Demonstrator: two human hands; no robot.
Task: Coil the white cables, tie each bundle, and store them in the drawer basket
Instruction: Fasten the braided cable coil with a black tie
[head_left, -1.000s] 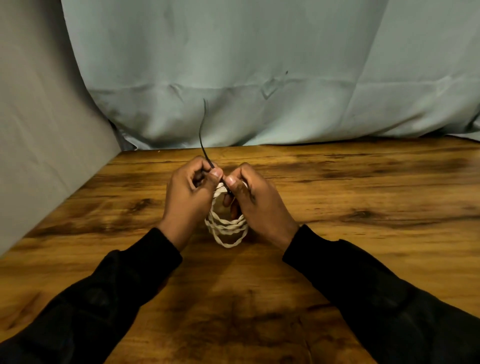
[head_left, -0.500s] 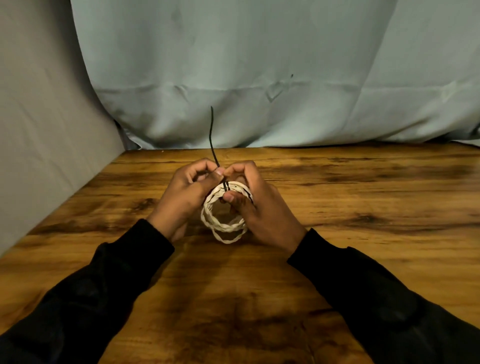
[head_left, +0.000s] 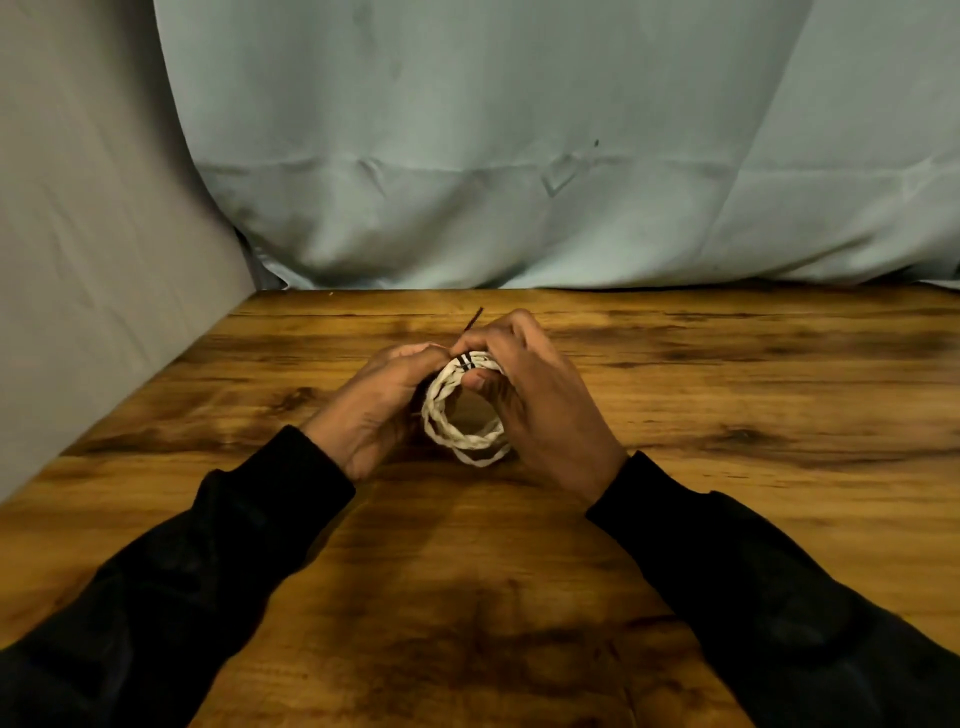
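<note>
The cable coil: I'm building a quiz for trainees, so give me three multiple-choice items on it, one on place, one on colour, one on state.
1. Where is the white cable coil?
A. between both hands, above the wooden table
B. lying in a basket
C. on the floor

2. What colour is the tie around it?
A. red
B. black
C. white

3. What state is the cable in?
A. stretched straight
B. cut in pieces
C. wound in loops

Answers: 1 A, the left hand and right hand flank it; 2 B, dark bands cross its top; 3 C, stacked rings show.

Around your left hand (head_left: 382, 400) and right hand (head_left: 540, 400) the table (head_left: 727, 467) is bare; only the grey wall (head_left: 104, 260) to the left and the curtain (head_left: 519, 182) beyond them block you.
</note>
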